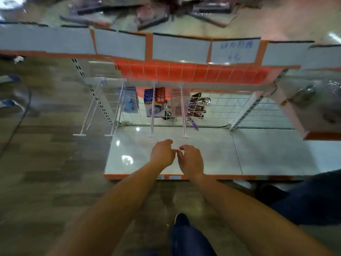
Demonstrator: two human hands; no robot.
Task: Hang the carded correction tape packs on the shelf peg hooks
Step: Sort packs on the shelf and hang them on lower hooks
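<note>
1. At the far left lies wood-pattern floor (46,163), beside the left edge of a glossy white lower shelf (258,154) with orange front trim.
2. The leftmost peg hook (86,119) juts out past the shelf's left edge and carries nothing.
3. The second peg hook (118,108) holds a pale blue carded pack (130,102) at its back end, against the wire grid (230,106).
4. The third peg hook (152,122) holds a blue-and-red carded pack (156,102) printed "36", also far back. The picture is too blurred to tell which packs are correction tape.
5. The left hand (162,154) hovers over the middle of the lower shelf, just in front of the third hook's tip. Its fingers are loosely curled downward and hold nothing.
6. The right hand (191,159) hovers just beside it, likewise loosely curled and holding nothing. The two hands' nearest fingertips almost meet.
7. The fourth peg hook (183,124) ends just above the right hand and holds pink carded packs (177,102) at its back end.
8. Behind the grid, right of the pink packs, sit dark red and silver items (198,106), too blurred to name.
9. Pale label holders (180,48) line the front edge of the upper shelf across the whole width.
10. Below the arms, a dark blue shoe (181,220) stands on the floor before the shelf's front edge.
</note>
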